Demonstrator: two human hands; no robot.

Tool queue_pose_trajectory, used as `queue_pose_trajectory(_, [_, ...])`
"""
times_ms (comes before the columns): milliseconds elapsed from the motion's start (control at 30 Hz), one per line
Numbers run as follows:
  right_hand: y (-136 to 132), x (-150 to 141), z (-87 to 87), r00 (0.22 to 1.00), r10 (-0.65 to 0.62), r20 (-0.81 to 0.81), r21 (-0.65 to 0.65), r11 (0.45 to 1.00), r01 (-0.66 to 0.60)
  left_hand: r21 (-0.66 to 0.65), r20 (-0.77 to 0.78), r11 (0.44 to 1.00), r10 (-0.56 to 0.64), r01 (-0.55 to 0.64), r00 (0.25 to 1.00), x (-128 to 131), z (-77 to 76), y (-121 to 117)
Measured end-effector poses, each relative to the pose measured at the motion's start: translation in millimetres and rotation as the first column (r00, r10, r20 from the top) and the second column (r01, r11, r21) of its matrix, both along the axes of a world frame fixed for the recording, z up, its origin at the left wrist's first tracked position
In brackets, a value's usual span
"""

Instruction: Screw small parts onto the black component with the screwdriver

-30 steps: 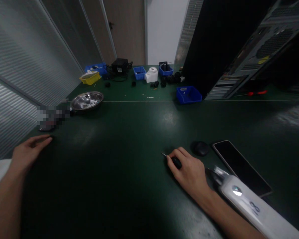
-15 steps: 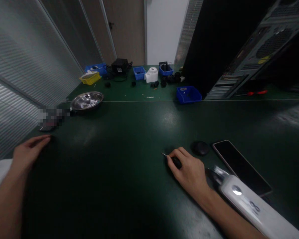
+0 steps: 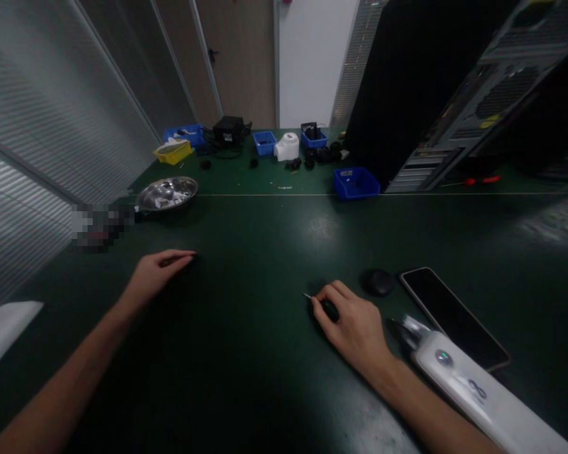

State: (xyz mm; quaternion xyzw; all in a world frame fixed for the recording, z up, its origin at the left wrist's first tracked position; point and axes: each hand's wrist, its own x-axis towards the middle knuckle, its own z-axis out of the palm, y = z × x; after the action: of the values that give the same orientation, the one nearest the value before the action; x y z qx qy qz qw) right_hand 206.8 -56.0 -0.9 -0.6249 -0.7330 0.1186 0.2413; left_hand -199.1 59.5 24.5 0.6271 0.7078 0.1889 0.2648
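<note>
My right hand [image 3: 353,321] is closed around a small screwdriver [image 3: 330,309] with a dark handle; its thin metal shaft points left, just above the green tabletop [image 3: 246,353]. To the left, my left hand [image 3: 158,272] is low over the table, thumb and fingers pinched together. A tiny dark bit shows at those fingertips, too small to name. A round black object [image 3: 379,282] lies right of my right hand, and a phone [image 3: 454,315] with a dark screen lies beyond that.
A white device marked 8 [image 3: 483,384] lies along my right forearm. At the back left stands a metal bowl [image 3: 168,194] with small white pieces. Farther back are a blue bin [image 3: 356,184], a yellow tray [image 3: 173,152], a white housing [image 3: 287,147] and a computer case [image 3: 473,120].
My left hand has moved right, from the table's left side toward the middle, still pinched. My right hand keeps the screwdriver in nearly the same place.
</note>
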Motion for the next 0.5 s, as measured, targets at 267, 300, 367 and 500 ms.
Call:
queue_pose_trajectory(267, [-3.2, -2.3, 0.2, 0.990, 0.073, -0.119, -0.002, 0.997, -0.074, 0.151, 0.251, 0.712, -0.698, 0.686, 0.670, 177.8, -17.4, -43.5])
queue_pose_trajectory(300, [-3.1, -2.3, 0.3, 0.989, 0.069, -0.127, -0.003, 0.998, -0.070, 0.163, 0.265, 0.722, -0.688, 0.672, 0.675, 180.3, -19.4, -44.4])
queue_pose_trajectory(367, [-2.7, -2.3, 0.6, 0.989, 0.069, -0.133, -0.010, 0.997, -0.071, 0.188, 0.303, 0.739, -0.670, 0.647, 0.678, 178.1, -21.6, -44.5])
queue_pose_trajectory(500, [-2.0, -2.1, 2.2, 0.986, 0.076, -0.145, -0.017, 0.997, -0.079, 0.232, 0.305, 0.725, -0.687, 0.648, 0.660, 170.9, -19.9, -46.1])
